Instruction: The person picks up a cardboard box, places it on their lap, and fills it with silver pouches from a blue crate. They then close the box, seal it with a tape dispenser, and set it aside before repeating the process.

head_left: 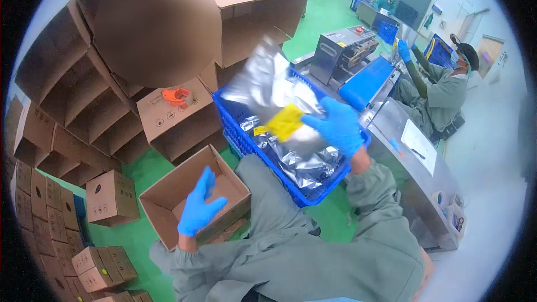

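Note:
My right hand [337, 126], in a blue glove, grips a silver foil bag [265, 81] with a yellow label [286, 123]. The bag is blurred by motion and hangs above a blue plastic basket [306, 198]. More silver foil bags [305, 169] lie inside that basket. Over the right side of an open cardboard box [162, 185] is my left hand [200, 208], also gloved in blue, its fingers and thumb apart and nothing in it. The box stands near my legs; part of its inside is hidden behind this hand.
Open cartons [61, 84] are stacked at left, with an orange tape dispenser [177, 98] on one. Closed boxes [112, 197] stand on the green floor. To the right are a steel table [391, 151], a blue conveyor belt [368, 82] and a seated co-worker [447, 92].

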A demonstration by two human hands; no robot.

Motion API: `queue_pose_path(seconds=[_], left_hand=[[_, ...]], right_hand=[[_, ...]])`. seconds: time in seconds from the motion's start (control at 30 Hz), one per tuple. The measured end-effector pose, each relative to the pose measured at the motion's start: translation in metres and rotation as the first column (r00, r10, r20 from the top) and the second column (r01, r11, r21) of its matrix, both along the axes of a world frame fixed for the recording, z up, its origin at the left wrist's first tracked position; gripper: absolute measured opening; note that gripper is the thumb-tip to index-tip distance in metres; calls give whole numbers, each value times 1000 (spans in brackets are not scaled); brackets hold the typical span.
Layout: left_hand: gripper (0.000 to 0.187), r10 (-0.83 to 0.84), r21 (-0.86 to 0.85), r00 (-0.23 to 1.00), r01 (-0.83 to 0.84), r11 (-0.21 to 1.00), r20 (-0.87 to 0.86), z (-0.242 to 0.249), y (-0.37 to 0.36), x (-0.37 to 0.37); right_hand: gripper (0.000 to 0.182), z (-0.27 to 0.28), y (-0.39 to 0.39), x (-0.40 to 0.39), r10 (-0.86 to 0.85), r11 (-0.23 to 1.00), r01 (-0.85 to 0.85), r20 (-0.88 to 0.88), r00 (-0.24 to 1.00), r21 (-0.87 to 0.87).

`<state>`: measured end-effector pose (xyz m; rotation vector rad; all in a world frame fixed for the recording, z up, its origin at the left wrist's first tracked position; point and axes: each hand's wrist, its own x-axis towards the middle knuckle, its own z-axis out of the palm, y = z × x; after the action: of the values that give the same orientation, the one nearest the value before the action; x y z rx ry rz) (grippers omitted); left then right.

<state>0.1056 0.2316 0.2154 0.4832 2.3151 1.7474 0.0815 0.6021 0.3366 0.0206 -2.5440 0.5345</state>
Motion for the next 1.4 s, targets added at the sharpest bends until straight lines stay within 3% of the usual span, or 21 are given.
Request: queue_pose_path(seconds=[0.03, 0.1, 0.13, 0.2, 0.33, 0.47, 0.57, 0.7, 0.77, 0.8, 0.83, 0.87, 0.97, 1.03, 1.13, 1.17, 1.2, 1.23, 1.27, 1.33, 1.4], left_hand=[[74, 5, 3, 1000, -5, 1000, -3, 15, 12, -8], [76, 103, 452, 994, -101, 886, 19, 40, 28, -25], [70, 253, 394, 964, -203, 896, -80, 35, 25, -38], [63, 344, 576, 935, -326, 750, 82, 34, 4, -34], [59, 367, 461, 906, -424, 780, 212, -12, -57, -35], [58, 578, 376, 816, -536, 756, 1, 31, -79, -5], [50, 609, 385, 772, -515, 766, -181, 45, -92, -9], [37, 688, 246, 715, -650, 719, -122, -31, -114, 1], [42, 711, 103, 702, -711, 696, 39, -100, -123, 22], [50, 754, -333, 657, -711, 619, -2, -139, -132, 37], [54, 753, -772, 656, -454, 446, 48, -167, -136, 44], [54, 740, -771, 670, -445, 456, 50, -166, -133, 41], [54, 708, -811, 705, -386, 440, 48, -146, -120, 39], [55, 662, -805, 747, -355, 475, 62, -140, -129, 40], [53, 599, -580, 792, -545, 605, -119, -158, -131, 58], [53, 583, -572, 804, -535, 622, -118, -152, -124, 58], [53, 570, -644, 818, -478, 597, -78, -137, -117, 61], [53, 563, -711, 825, -420, 564, -40, -129, -113, 62], [53, 561, -706, 826, -423, 568, -44, -130, -112, 59], [54, 559, -741, 829, -377, 556, -2, -135, -116, 56], [54, 543, -713, 839, -369, 596, 20, -143, -120, 51]], right_hand=[[36, -3, -21, -2, 58, 980, -51, 31, 998, -192], [36, -16, -75, -6, 194, 857, -149, 40, 980, -494], [38, -26, -106, -8, 264, 774, -196, 26, 964, -602], [40, -41, -156, -8, 482, 473, -435, -188, 856, -766], [44, -124, -215, -64, 839, 153, -237, -1, 544, -959], [37, -75, -251, -38, 774, 310, -336, 31, 633, -889], [42, -76, -274, -41, 728, 245, -478, -165, 665, -843], [46, -150, -299, -33, 662, 439, -474, -81, 745, -764], [46, -236, -305, -24, 717, 586, -297, 312, 623, -754], [46, -241, -296, -6, 724, 674, -313, 514, 460, -669], [47, -264, -297, -9, 539, 701, -633, 824, 172, -327], [51, -296, -300, -4, 632, 586, -729, 763, 136, -355], [46, -233, -290, -5, 674, 682, -595, 683, 283, -426], [39, -193, -247, -13, 714, 657, -482, 275, 644, -579], [38, -153, -133, -45, 232, 902, -148, 167, 958, -405], [46, -167, -77, -58, 126, 955, -119, 7, 992, -272], [60, -191, -3, -72, -13, 996, 18, -57, 998, 88], [72, -148, 13, -53, -297, 955, 281, 309, 903, 98], [83, -163, 48, -44, -505, 860, 440, 313, 804, 258], [78, -255, 151, -48, -505, 861, 354, 537, 676, 365], [66, -244, 142, -34, -425, 897, 309, 429, 797, 315]])
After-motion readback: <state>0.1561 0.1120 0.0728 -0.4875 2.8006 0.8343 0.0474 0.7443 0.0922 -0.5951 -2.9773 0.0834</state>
